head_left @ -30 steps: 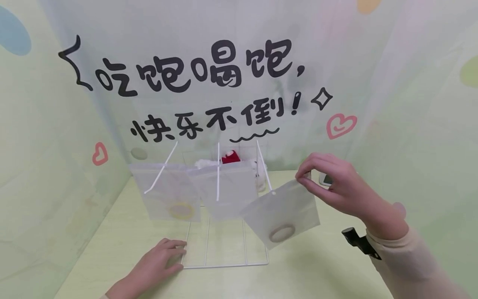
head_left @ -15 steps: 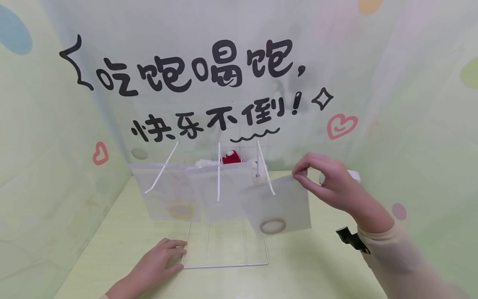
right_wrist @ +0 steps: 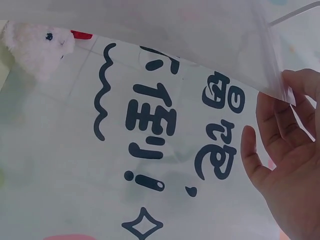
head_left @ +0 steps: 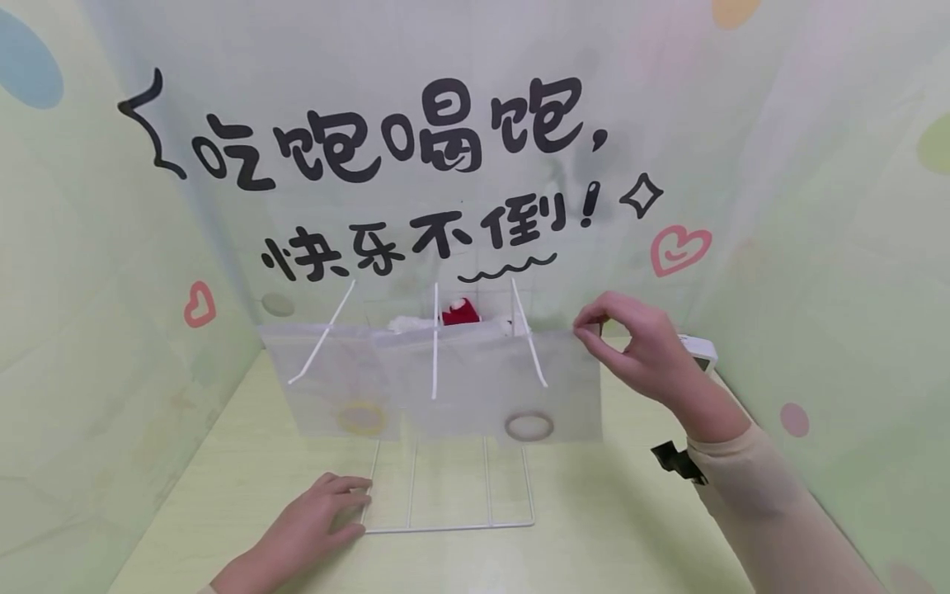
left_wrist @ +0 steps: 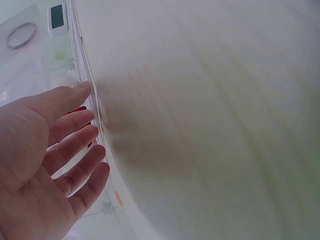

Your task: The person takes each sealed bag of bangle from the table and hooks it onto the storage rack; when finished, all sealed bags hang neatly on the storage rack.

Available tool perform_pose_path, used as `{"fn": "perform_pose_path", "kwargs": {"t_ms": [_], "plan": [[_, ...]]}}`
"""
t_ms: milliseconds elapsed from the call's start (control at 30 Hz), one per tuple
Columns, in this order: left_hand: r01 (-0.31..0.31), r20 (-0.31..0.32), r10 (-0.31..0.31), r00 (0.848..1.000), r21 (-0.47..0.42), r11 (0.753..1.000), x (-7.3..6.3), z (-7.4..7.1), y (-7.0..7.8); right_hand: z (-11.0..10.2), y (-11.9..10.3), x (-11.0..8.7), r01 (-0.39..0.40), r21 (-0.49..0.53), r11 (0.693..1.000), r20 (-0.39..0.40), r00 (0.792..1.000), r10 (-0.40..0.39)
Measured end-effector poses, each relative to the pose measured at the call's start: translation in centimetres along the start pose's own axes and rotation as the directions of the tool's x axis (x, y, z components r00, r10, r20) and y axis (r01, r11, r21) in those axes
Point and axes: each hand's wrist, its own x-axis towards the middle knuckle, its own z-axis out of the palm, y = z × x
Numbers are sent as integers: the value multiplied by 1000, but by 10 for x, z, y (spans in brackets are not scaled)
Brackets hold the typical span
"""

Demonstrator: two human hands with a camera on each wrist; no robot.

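Note:
My right hand (head_left: 646,342) pinches the top right corner of a translucent zip bag (head_left: 571,388) at the right prong of a white wire rack (head_left: 449,529). This bag shows a brownish ring mark low down, and its left side meets the middle bag (head_left: 438,396). Another bag (head_left: 319,412), with a yellow ring mark, hangs at the left prong. My left hand (head_left: 315,516) has its fingers extended, their tips at the left side of the rack's base. In the right wrist view, thumb and fingers meet at the bag's corner (right_wrist: 272,82).
Behind the rack sits a white plush toy with a red hat (head_left: 460,312), partly hidden by the bags. A white device with a dark screen (head_left: 698,351) stands at the back right. Printed curtains (head_left: 831,289) enclose the pale wooden table (head_left: 616,520).
My right hand has moved left and slightly up. The bag in it has swung from tilted to nearly level, in line with the others. My left hand has stayed in place.

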Motion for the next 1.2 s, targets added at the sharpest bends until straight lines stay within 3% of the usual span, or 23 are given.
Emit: {"fn": "perform_pose_path", "kwargs": {"t_ms": [267,700,933,1200], "plan": [[0,1,0,1000,-2,1000,-1,2,0,13,15,2,12,7,1000,-69,998,-12],[4,-4,-5,1000,-11,1000,-2,1,0,22,29,-1,-98,-32,995,-91,991,95],[37,-16,-37,999,-15,999,-3,0,4,18,28,-26,-183,-53,982,-79,981,178],[109,-151,-115,982,-48,993,-6,-18,-3,8,33,-72,-208,-148,967,-48,978,203]]}}
